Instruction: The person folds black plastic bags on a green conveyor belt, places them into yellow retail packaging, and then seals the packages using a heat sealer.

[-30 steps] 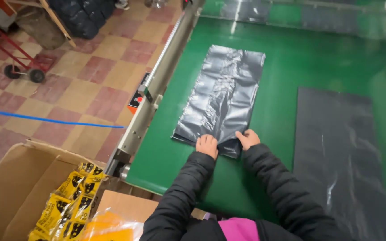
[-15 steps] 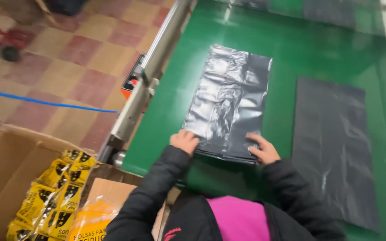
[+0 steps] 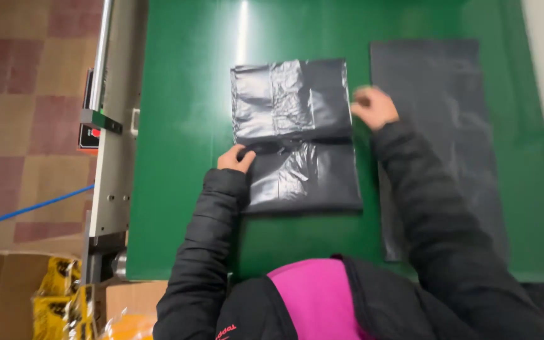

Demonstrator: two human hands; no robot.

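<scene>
On green table: glossy black bag, creased | left hand pinches crease | right hand loose, blurred

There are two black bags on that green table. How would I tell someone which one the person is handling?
Start at the green table: two black plastic bags lie on it side by side. The handled bag is the shiny, crinkled one nearer the table's middle, with the left hand on its left edge and the right hand at its right edge. The other bag lies flat, duller and longer.
</scene>
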